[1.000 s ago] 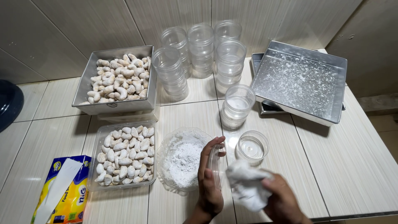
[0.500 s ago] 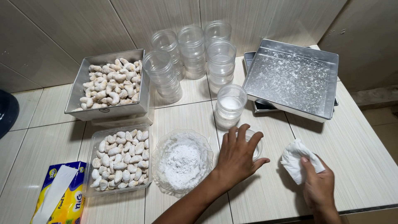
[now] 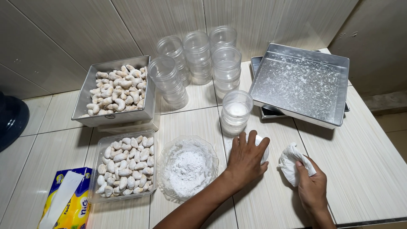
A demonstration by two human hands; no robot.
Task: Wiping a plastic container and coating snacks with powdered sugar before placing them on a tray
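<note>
Left hand (image 3: 247, 157) lies spread, palm down, over a small round clear plastic jar (image 3: 262, 146) on the pale tiled bench (image 3: 360, 161), covering most of it, while the right hand (image 3: 311, 186) pinches a crumpled white tissue (image 3: 290, 163) just beside. Pressing off-centre could make the light jar skid or tip. A wide sweep of the left forearm risks knocking the clear glass bowl of white powder (image 3: 186, 167) nearby and spilling it.
</note>
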